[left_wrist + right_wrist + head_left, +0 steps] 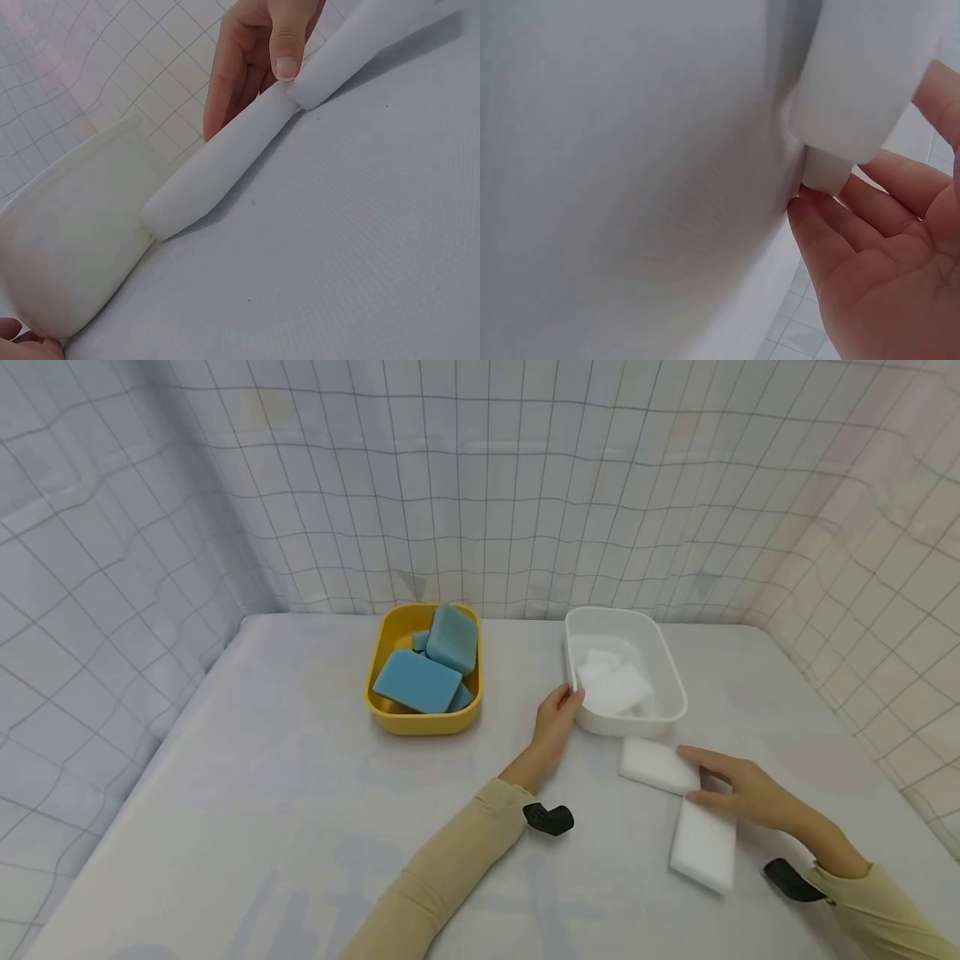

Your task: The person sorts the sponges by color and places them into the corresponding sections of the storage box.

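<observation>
A white bin stands at the right, with white sponges lying in it. My left hand touches the outside of the bin's left wall; in the left wrist view its fingertips meet the wall low down. Two more white sponges lie end to end on the table in front of the bin. My right hand spans the right end of the farther white sponge, thumb on the near side and fingers on the far side. Just below the thumb is the end of the nearer white sponge.
A yellow bin with several blue sponges stands left of the white bin. The table has a pale cloth. Grid-patterned white curtains hang behind it and along both sides.
</observation>
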`<state>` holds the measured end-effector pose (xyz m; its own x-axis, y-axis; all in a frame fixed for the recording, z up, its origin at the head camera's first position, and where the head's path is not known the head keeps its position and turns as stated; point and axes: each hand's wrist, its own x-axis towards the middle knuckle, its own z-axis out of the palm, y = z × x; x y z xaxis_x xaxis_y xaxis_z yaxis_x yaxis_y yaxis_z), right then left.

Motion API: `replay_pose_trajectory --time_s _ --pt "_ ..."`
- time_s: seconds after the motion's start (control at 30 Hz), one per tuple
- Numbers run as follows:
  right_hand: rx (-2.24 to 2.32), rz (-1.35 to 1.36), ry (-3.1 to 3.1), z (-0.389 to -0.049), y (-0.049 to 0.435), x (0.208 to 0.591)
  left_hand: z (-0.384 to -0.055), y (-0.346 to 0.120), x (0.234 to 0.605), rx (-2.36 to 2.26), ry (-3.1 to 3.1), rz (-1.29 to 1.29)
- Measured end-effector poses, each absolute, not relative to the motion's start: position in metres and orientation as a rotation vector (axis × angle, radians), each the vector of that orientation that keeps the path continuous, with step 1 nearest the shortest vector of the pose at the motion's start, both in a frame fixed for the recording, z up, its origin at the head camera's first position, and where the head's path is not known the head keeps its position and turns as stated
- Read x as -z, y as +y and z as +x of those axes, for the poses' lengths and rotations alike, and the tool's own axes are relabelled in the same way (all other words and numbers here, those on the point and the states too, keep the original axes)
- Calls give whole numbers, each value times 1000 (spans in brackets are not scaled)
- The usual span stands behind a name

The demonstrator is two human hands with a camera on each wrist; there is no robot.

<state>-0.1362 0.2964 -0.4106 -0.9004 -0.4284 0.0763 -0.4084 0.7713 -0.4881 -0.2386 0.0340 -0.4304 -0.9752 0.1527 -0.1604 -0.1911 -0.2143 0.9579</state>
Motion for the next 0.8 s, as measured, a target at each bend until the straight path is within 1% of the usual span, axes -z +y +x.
replay_pose_trajectory --time_s 0.4,0.67,0.8 --pt "639 -669 3010 -142 292 409 -239 36 431 -2303 1821 -43" --pt "668 -677 3049 -143 291 411 -239 37 431 -2294 1825 -57" --pt "665 -724 3091 -142 289 411 -239 36 432 -2287 1830 -48"
